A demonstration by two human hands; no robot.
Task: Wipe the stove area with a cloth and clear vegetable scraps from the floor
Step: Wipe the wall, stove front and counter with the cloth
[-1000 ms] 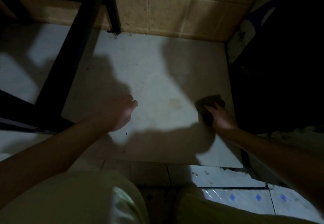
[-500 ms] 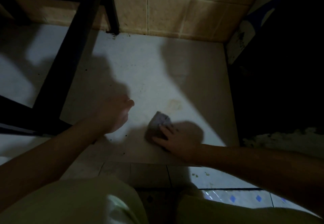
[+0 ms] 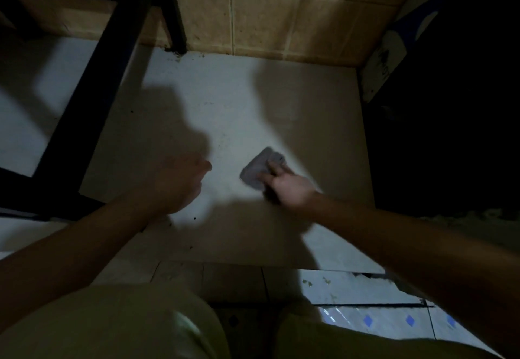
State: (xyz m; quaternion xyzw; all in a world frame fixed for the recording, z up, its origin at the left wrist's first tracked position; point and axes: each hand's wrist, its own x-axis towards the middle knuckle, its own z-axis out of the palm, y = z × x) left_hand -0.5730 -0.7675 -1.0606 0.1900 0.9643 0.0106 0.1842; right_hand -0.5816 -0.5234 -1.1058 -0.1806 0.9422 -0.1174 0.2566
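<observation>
**Item: cloth** (image 3: 257, 171). Grey, bunched, lying on the pale slab (image 3: 225, 100) just right of centre. The right hand (image 3: 292, 190) is over it, fingers laid fairly straight on top and pressing it down rather than closing round it.

**Change:** a second ago the cloth is at the slab's 3 o'clock edge. Half a second ago it is swept in toward centre, and now it swings back out toward 2 o'clock. Judged to be wiping strokes under way, with the slab only partly covered.

**Left hand** (image 3: 176, 187): curled in a loose fist at centre-left, apparently holding nothing, its place barely altered.

**Bounds:** tiled wall (image 3: 281, 21) at 12 o'clock, black frame (image 3: 112, 57) from 9 to 11, dark bulk (image 3: 450, 133) at 3, slab lip at 6.

**Open room:** bare slab toward 12 and 1 o'clock.

**Outstanding:** dark specks (image 3: 194, 218) near 6 o'clock, and greenish scraps (image 3: 306, 282) on the floor tile (image 3: 365, 288) at 5 o'clock.
</observation>
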